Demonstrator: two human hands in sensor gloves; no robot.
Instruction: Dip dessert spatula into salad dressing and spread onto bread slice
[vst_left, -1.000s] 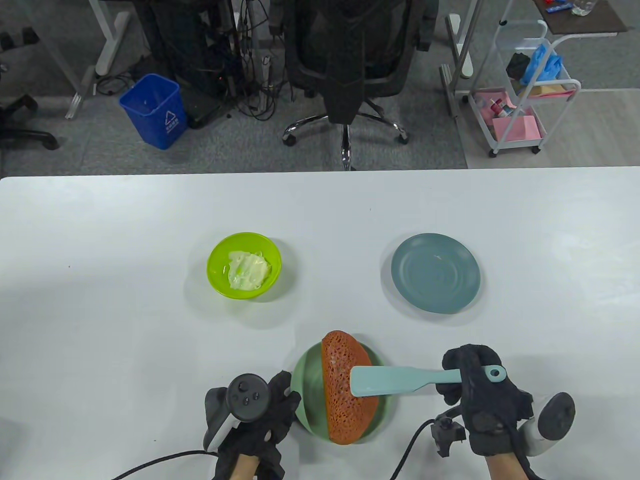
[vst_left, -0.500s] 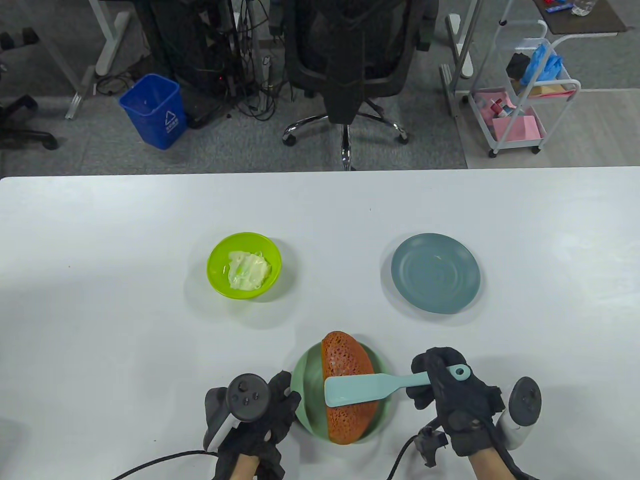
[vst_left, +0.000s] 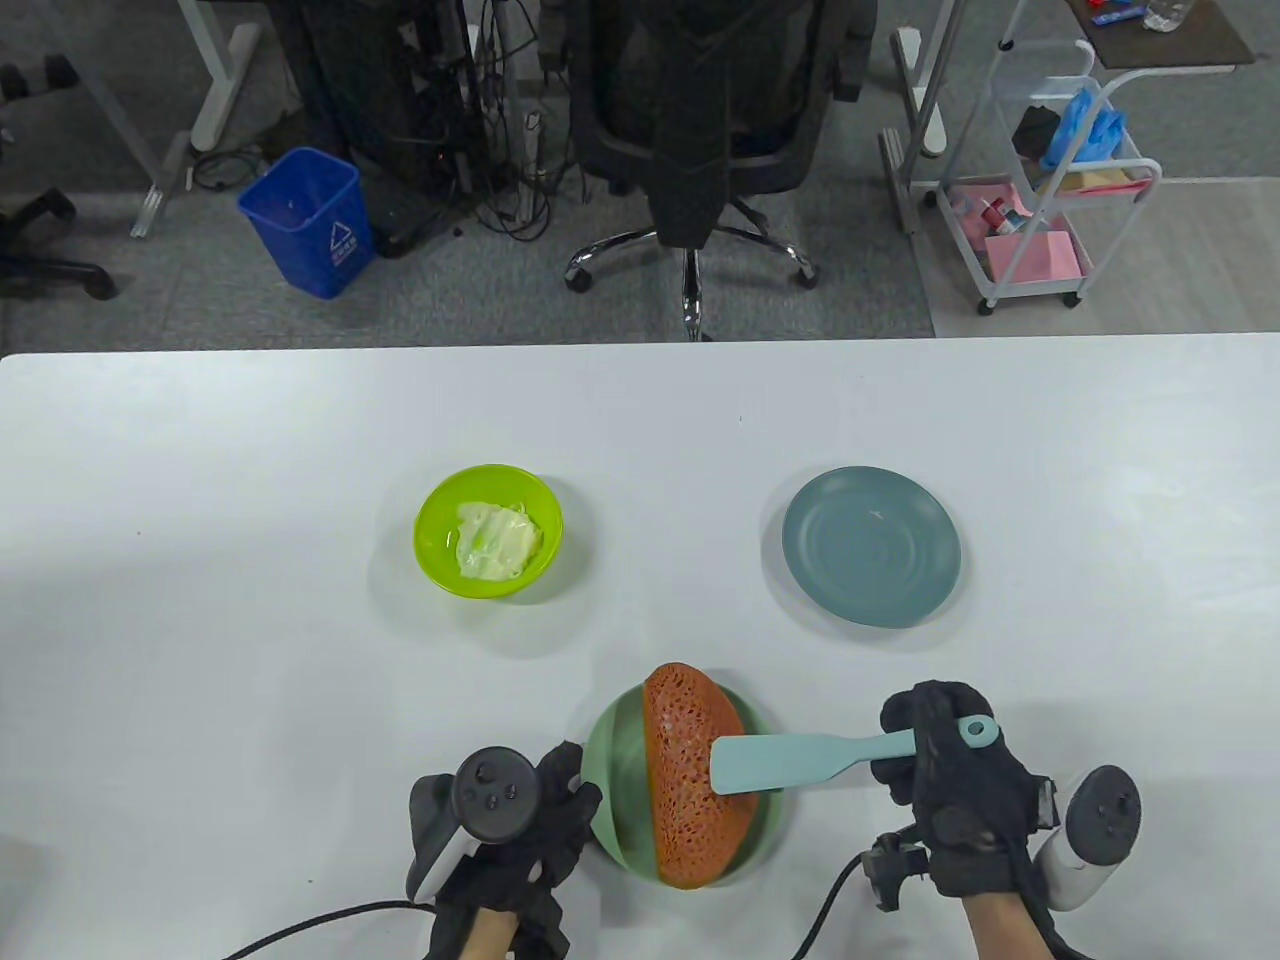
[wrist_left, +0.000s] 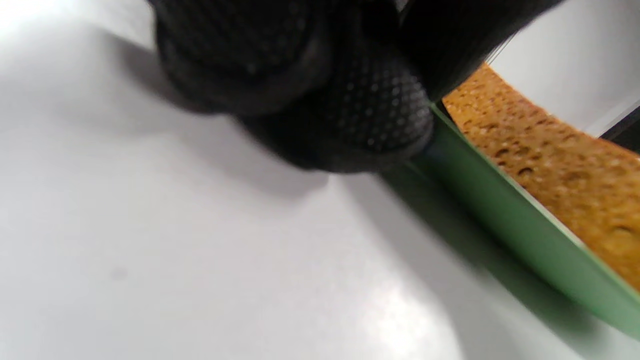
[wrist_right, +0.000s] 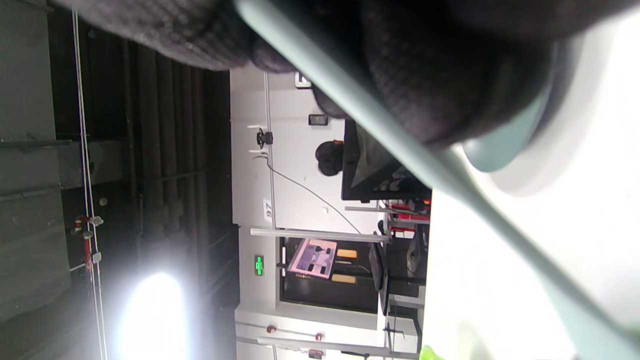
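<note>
A brown bread slice (vst_left: 693, 775) lies on a green plate (vst_left: 616, 770) at the table's front centre. My right hand (vst_left: 945, 775) grips the handle of a light teal dessert spatula (vst_left: 790, 760); its blade lies over the right part of the bread. My left hand (vst_left: 530, 820) holds the plate's left rim; in the left wrist view the gloved fingertips (wrist_left: 370, 115) touch the green plate rim (wrist_left: 505, 215) beside the bread (wrist_left: 560, 165). A lime green bowl (vst_left: 432, 520) with pale salad dressing (vst_left: 495, 540) stands to the back left. The right wrist view shows the spatula handle (wrist_right: 440, 165) under my fingers.
A blue-grey plate (vst_left: 871, 546) stands at the back right of the white table (vst_left: 200, 600). An office chair (vst_left: 690, 120), a blue bin (vst_left: 308, 220) and a white cart (vst_left: 1050, 170) stand on the floor beyond the far edge.
My right hand swept the spatula left across the bread, then back to the right, so the blade now lies over the bread's right part. The left hand and plate stayed still.
</note>
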